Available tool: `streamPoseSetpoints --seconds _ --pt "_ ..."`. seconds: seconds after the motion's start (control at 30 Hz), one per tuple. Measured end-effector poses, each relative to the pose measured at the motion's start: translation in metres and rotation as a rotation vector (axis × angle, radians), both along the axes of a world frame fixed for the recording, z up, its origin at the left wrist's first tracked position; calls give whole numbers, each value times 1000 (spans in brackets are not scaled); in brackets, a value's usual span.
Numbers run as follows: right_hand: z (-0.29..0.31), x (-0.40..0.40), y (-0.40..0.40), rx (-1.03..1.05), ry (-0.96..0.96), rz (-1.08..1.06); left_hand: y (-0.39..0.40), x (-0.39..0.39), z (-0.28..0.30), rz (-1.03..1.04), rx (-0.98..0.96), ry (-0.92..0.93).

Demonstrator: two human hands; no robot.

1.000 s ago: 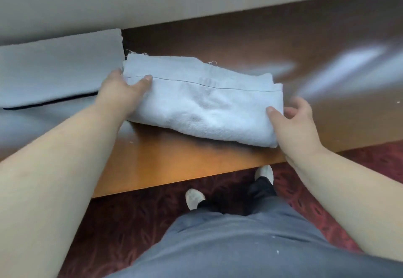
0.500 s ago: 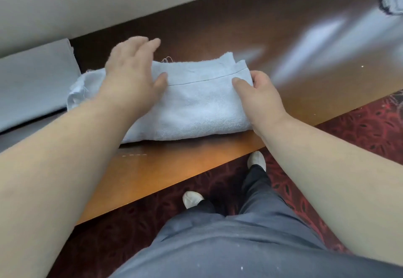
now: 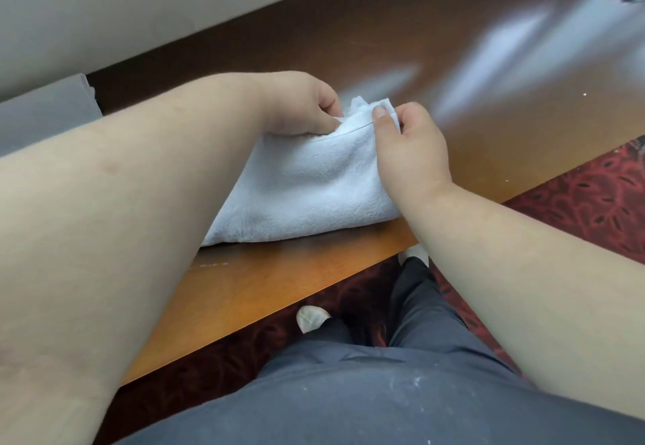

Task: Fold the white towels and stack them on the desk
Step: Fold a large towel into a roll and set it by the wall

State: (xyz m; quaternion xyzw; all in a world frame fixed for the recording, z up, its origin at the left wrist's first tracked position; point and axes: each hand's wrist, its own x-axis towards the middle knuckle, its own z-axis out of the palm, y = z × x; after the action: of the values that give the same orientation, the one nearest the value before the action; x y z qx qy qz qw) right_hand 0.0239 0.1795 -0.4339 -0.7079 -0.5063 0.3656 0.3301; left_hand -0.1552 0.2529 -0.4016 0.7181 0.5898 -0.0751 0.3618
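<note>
Mid-frame on the wooden desk (image 3: pixel 265 280): folded white towel (image 3: pixel 307 193). At its far corner, left hand (image 3: pixel 300 106) and right hand (image 3: pixel 408 151) both pinching the hem, fingers curled. Risk: uneven tugging could undo the fold. Upper left: grey cloth (image 3: pixel 45 109).

Folded white towel (image 3: pixel 314 186) lying on the wooden surface (image 3: pixel 401 36) near its front edge; left hand (image 3: pixel 300 106) and right hand (image 3: pixel 408 144) both pinching the towel's far corner; patterned red carpet (image 3: pixel 590 207) below.
</note>
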Motion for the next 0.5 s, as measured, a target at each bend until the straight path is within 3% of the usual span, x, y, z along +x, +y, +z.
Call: streamPoseSetpoints --seconds 0.1,0.17,0.23,0.33,0.5 --pt "-3 -1 4 -76 -9 11 -3 -4 0 29 106 -16" --pt "3 1 4 -8 -70 144 -17 -29 3 144 260 -101" --pt "6 7 8 107 -227 356 -42 -72 5 195 401 -66" --pt "7 11 20 96 -489 568 -82 -135 -4 143 404 99" --pt "9 6 26 107 -610 663 -96 -154 -19 105 472 90"
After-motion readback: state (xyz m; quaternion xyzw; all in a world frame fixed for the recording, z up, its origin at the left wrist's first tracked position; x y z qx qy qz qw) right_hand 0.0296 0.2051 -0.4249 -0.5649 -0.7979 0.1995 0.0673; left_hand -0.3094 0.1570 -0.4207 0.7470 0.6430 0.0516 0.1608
